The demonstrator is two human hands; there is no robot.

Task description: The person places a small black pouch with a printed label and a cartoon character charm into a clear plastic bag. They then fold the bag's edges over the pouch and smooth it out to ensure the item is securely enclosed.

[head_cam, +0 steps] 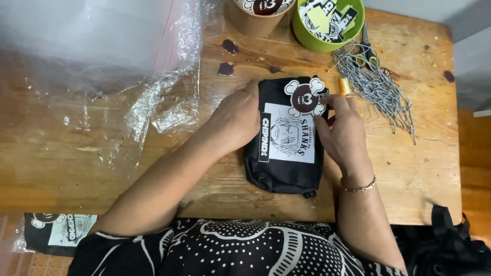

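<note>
A black fabric pouch with a white printed panel on its front (284,148) is laid flat near the middle of the worn wooden surface (419,153), its long axis running away from the person, from the near edge toward the two bowls at the far edge. At its far end a round black-and-white skull-shaped sticker (305,97) is held over the upper right corner of the pouch, overlapping the top of the white panel. The sticker is pinched at its right edge by the fingers (335,102) of the right hand (343,134), which lies just to the right of the pouch and is the nearer hand to the sticker. The left hand (236,118) is pressed flat against the pouch's left side, fingers together and curved over the far left corner. Beyond the pouch, a green bowl of stickers (327,23) and a tan paper cup (254,18) are set at the far edge. To the right a heap of black-and-white speckled cords (378,84) is spread, with scissors (366,48) partly buried beneath. Crumpled clear plastic bags (128,66) are piled on the left.
</note>
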